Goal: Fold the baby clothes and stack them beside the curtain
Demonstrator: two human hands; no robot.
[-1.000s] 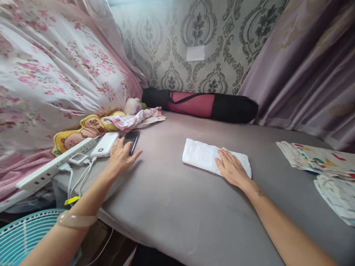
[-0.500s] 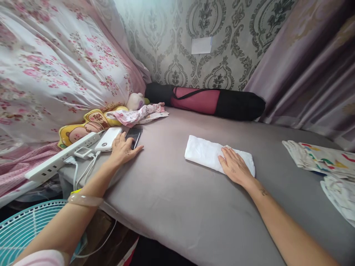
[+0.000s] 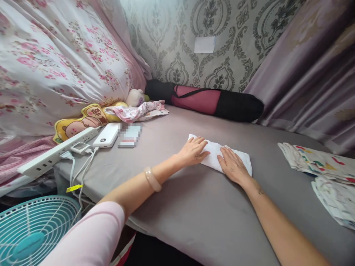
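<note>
A white folded cloth (image 3: 215, 158) lies flat as a long narrow bundle on the grey bed sheet (image 3: 177, 207). My left hand (image 3: 193, 150) rests over its left end, fingers stretched out and palm down. On the right part of the cloth lies my right hand (image 3: 233, 165), also flat with its fingers extended. Both hands touch the cloth from above without gripping it. Part of the cloth is hidden under the hands.
At left are a phone (image 3: 130, 135) with a pixelated screen, a white power bank (image 3: 107, 135), a power strip (image 3: 58, 150) with cables and a fan (image 3: 33, 232). Folded patterned clothes (image 3: 324, 160) lie at right. A black and red long bag (image 3: 203, 99) lies by the wall.
My left hand has left the phone and moved right onto the left end of the white cloth. The phone's screen is now lit. My right hand has stayed on the cloth.
</note>
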